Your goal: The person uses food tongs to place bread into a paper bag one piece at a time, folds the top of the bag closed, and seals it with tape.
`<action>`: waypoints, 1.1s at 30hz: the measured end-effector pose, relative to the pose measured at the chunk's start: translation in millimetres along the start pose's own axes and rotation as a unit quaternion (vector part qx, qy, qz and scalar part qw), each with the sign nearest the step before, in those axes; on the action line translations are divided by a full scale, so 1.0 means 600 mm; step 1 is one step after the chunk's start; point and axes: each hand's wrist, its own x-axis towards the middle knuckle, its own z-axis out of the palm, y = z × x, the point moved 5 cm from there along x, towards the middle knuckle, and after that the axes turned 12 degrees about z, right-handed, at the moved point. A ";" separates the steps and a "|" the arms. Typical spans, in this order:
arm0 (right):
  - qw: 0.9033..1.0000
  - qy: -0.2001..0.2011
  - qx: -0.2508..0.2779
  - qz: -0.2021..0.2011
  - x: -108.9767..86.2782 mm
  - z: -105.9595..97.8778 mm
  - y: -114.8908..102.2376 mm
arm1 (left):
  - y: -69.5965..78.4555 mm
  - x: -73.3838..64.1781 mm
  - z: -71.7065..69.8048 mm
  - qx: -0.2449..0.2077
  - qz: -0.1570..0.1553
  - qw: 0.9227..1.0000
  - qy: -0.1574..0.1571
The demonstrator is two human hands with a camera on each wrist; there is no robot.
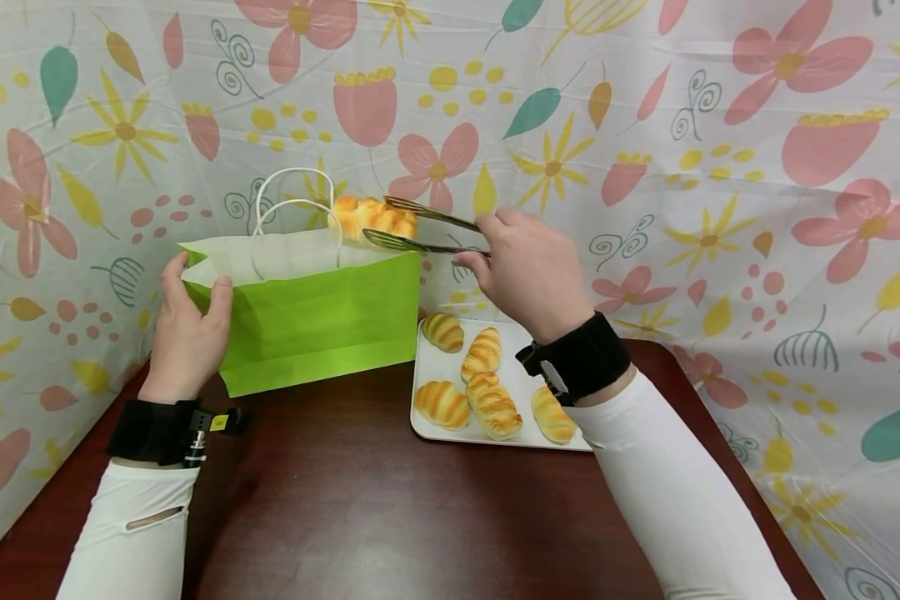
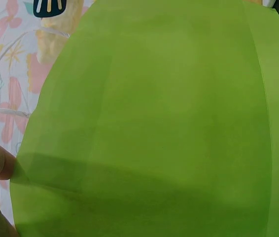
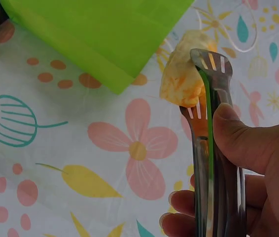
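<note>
No text, brand, number or sign is reading legibly in any view. In the head view, one small yellow label point(image 1: 220, 422) is showing on the device attached to the black wristband point(image 1: 153, 432) at the person's left wrist. The label is carrying a faint dark marking; its characters are appearing too small to read.
</note>
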 end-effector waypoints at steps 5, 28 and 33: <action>1.000 -0.003 0.004 -0.007 0.013 0.010 -0.009 | -0.001 0.001 0.001 0.003 0.001 1.000 0.001; 0.991 -0.082 -0.056 -0.085 0.075 0.064 -0.078 | 0.002 0.000 0.002 0.001 0.001 1.000 0.002; 0.987 -0.113 -0.066 -0.098 0.088 0.072 -0.093 | 0.003 0.001 0.001 -0.001 0.003 1.000 0.002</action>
